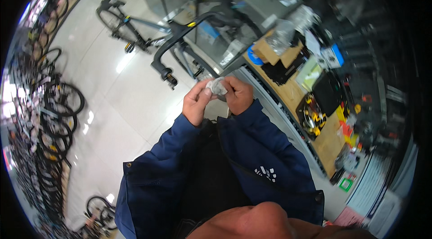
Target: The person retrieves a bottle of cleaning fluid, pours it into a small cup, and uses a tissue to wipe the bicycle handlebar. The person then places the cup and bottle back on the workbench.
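My left hand [196, 102] and my right hand [239, 94] meet in front of my chest. Between them is a small crumpled whitish wad [217, 87], like tissue or cloth, with greyish smudges. The fingers of both hands are closed on it, thumbs toward me. Whether anything is wrapped inside the wad cannot be seen. Just beyond my hands stands a bicycle with black drop handlebars [178, 32]; neither hand touches it.
A wooden workbench [327, 144] runs along my right, holding an opened cardboard box [276, 52], a black tool case [326, 93] and yellow-handled tools [315, 120]. Tools hang on the dark wall behind. Rows of bicycles [58, 108] line the left side of the tiled floor [112, 117].
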`<state>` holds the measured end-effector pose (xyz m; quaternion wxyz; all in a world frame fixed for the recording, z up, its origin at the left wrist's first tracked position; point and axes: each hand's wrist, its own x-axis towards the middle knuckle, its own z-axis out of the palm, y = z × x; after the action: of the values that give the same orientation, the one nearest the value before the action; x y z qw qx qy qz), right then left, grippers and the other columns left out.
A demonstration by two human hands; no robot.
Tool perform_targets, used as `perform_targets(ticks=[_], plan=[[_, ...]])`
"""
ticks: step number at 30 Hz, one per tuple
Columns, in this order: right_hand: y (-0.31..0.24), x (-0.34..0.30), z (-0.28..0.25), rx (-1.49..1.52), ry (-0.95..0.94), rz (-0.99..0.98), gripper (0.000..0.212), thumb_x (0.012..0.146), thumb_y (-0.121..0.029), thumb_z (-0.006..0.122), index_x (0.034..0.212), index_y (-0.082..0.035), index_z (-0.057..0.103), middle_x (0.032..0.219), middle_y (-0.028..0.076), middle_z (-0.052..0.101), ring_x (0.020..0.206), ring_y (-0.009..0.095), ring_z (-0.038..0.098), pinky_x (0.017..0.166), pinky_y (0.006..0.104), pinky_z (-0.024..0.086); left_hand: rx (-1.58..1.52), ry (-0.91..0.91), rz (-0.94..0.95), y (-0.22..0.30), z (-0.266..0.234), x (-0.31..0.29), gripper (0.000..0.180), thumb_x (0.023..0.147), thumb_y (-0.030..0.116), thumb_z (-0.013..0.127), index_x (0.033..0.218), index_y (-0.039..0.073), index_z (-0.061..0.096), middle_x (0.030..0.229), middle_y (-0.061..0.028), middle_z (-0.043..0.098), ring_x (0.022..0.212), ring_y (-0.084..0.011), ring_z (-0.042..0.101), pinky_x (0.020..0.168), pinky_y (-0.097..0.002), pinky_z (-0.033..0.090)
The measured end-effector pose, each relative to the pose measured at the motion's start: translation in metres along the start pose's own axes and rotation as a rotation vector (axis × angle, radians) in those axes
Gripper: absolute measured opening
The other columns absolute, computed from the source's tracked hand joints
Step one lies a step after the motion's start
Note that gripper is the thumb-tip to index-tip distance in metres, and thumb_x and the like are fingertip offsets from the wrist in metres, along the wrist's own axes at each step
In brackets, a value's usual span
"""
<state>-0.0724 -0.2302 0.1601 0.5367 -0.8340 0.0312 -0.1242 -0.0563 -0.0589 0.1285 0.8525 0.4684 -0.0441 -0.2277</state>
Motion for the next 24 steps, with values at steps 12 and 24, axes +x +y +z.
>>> perform_targets(ticks=[12, 24], plan=[[0.095, -0.108, -0.155, 0.366, 0.217, 0.240, 0.024, 0.102, -0.010, 0.069, 0.123, 0.000, 0.073, 0.107, 0.010, 0.078, 0.095, 0.014, 0.072, 0.082, 0.0291, 0.058, 0.265, -0.196, 0.077, -0.139, 0.138, 0.032, 0.013, 0.095, -0.008, 0.073, 0.104, -0.002, 0.065, 0.102, -0.0086, 0.074, 0.091, -0.0104, 0.069, 0.083, -0.0252, 0.056], [0.207, -0.238, -0.353, 0.148, 0.529, 0.399, 0.016, 0.091, -0.015, 0.082, 0.088, -0.003, 0.070, 0.075, 0.005, 0.072, 0.064, 0.011, 0.066, 0.061, 0.0282, 0.053, 0.455, -0.397, -0.227, -0.283, 0.308, 0.008, 0.021, 0.097, -0.004, 0.069, 0.118, -0.001, 0.070, 0.111, -0.0044, 0.075, 0.097, -0.0088, 0.069, 0.084, -0.0238, 0.054]])
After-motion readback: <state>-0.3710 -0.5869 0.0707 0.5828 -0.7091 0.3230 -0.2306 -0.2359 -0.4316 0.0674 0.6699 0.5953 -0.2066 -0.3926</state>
